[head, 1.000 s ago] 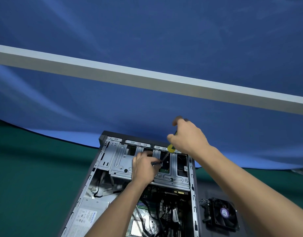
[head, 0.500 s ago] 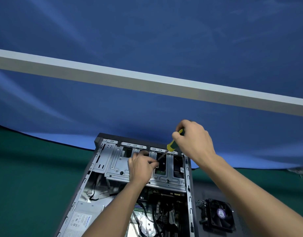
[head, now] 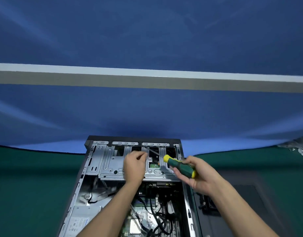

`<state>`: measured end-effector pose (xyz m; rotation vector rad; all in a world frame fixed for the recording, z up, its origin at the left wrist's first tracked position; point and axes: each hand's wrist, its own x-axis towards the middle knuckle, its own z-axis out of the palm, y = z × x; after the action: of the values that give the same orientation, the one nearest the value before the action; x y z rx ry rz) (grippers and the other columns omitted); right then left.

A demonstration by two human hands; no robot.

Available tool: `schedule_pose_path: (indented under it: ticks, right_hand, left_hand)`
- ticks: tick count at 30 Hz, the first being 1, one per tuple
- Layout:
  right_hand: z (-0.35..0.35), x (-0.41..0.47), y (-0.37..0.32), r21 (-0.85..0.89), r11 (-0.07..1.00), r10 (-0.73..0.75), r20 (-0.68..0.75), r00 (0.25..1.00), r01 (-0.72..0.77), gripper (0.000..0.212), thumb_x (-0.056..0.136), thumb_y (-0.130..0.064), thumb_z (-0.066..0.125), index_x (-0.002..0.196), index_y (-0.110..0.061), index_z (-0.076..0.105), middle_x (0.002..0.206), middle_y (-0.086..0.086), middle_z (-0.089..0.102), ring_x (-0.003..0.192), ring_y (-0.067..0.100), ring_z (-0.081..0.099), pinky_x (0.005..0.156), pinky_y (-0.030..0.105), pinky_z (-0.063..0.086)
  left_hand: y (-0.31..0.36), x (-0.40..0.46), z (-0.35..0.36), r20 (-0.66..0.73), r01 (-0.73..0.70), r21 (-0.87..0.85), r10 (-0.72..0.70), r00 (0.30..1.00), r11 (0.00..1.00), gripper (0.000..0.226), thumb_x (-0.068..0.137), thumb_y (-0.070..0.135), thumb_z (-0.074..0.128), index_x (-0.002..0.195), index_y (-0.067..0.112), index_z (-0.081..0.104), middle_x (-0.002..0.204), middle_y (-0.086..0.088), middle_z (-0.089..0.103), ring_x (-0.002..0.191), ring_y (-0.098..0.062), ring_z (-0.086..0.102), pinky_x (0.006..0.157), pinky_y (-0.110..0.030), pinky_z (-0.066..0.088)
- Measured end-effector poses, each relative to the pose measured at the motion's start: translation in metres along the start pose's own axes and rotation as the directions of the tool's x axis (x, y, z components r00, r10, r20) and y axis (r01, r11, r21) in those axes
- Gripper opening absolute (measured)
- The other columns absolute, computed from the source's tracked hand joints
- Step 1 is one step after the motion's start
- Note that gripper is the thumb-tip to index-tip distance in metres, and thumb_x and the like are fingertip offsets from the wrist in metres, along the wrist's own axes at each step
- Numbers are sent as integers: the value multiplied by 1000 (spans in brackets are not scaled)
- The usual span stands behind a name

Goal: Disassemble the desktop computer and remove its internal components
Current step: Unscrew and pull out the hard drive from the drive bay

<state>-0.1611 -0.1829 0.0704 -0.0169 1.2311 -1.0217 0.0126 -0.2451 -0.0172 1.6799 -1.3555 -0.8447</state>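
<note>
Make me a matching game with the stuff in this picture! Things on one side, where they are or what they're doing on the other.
Things:
1. screwdriver
2. left hand
3. computer case
4. fan

Places or states:
A. lies open on the green table
B. held in the right hand
C. lies right of the case
D. rests on the metal drive cage

Pairs: 1-B, 2-D, 3-A, 4-C

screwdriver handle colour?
Dark green with yellow ends, on the screwdriver held by the right hand. Head view, the only one.
</note>
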Motion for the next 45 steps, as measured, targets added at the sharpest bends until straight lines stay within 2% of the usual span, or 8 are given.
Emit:
schedule_pose_path:
  ticks: [3,11,14,19,26,33,40,45]
  right_hand:
    - [-17,-9,17,190,968,122,218,968,-165,48,69,0,54,115,15,53,108,28,65,66,29,68,52,31,57]
    - [-30,-41,32,-319,937,-12,383,924,144,30,72,-19,68,98,-7,62,73,5,63,54,13,52,48,24,46]
    - [-40,-47,37,-364,852,-258,337,906,378,9,84,-9,66,90,-8,60,65,5,65,49,13,56,43,21,44]
    - [-72,-49,50,-532,650,-567,136,812,543,25,80,-6,65,65,-17,49,44,-9,48,40,10,42,44,23,36]
    - [-122,-42,76,-563,649,-628,-16,778,512,11,81,-15,71,73,-12,65,39,-6,49,31,9,36,35,16,29]
    - [-141,-35,86,-587,612,-673,-35,739,530,11,81,-16,72,70,-16,68,45,-9,54,36,4,39,43,17,30]
    - [-148,-11,99,-452,761,-587,-175,791,465,16,83,-6,67,69,-13,67,36,-6,47,31,10,40,36,17,34]
    - [-155,22,120,-553,760,-546,-259,797,341,18,83,-12,67,67,-19,66,46,-6,56,40,14,49,46,27,41]
  left_hand:
    - [21,-11,-4,23,207,-311,-210,977,928,9,83,10,69,88,5,74,72,0,69,67,-10,63,62,-18,47]
    - [77,-66,-3,374,375,-349,-239,896,859,24,83,-6,58,66,9,68,55,2,64,49,-7,58,44,-16,47]
    - [82,-94,5,481,414,-318,-232,846,853,26,86,-6,53,66,5,66,49,-6,56,37,-14,49,42,-22,45]
    - [79,-135,27,499,463,-258,-294,815,848,15,86,3,61,74,4,69,55,-5,60,45,-10,52,46,-20,47]
    - [76,-169,55,511,502,-228,-336,791,834,14,85,8,66,72,4,68,55,-2,61,41,-7,49,39,-18,43]
    - [67,-180,68,457,350,-74,-280,844,934,26,86,16,66,61,9,68,51,-1,60,33,-9,44,37,-18,34]
    - [49,-172,70,268,-240,449,127,955,861,30,93,33,47,64,24,43,55,9,45,48,-1,38,47,-21,21]
    - [30,-172,80,132,-196,403,155,979,894,41,94,27,46,59,26,25,53,6,35,44,-5,29,46,-21,18]
